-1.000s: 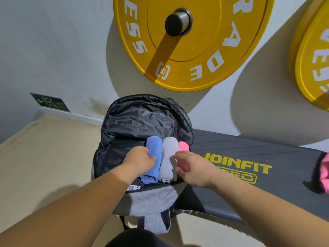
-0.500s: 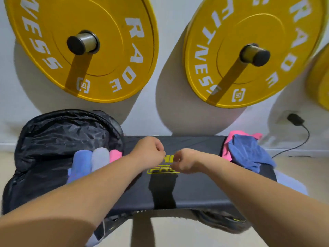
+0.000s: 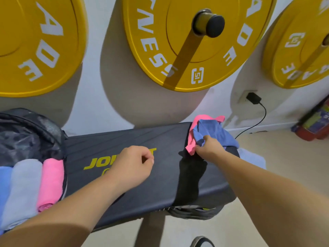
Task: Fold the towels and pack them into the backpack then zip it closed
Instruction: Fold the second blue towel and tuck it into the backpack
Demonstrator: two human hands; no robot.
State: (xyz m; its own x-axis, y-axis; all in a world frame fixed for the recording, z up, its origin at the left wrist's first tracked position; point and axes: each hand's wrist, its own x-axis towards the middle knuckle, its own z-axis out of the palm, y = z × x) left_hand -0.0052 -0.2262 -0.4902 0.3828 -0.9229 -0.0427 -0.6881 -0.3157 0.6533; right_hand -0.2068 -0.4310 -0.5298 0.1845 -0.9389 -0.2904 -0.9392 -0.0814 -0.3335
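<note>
View down over a black padded counter [image 3: 115, 139] set against a wall hung w/ yellow weight plates [image 3: 187, 41]. At 9 o'clock an open backpack [image 3: 26, 132] lies w/ its flap back. Three rolled towels [image 3: 23, 189] (blue, grey, pink) sit side by side in its mouth.

At 2 o'clock, on the far end of the counter, is a loose heap: a blue towel [image 3: 211, 129] on top of a pink towel [image 3: 191, 143], both crumpled & unfolded. The right hand [image 3: 210, 149] is on the heap's near edge, fingers curled into the blue towel, thumb pressed on top. The left hand [image 3: 132, 165] hovers mid-counter, fingers loosely curled, holding nothing.

Step in hand, prob.: fetching the next towel to fold. Packing looks approx. half done; the zip is open.

Next move likely calls for lifting the blue towel clear w/o dragging the pink one along. Then spread it flat on the bare counter, where the left hand can take a corner.
</note>
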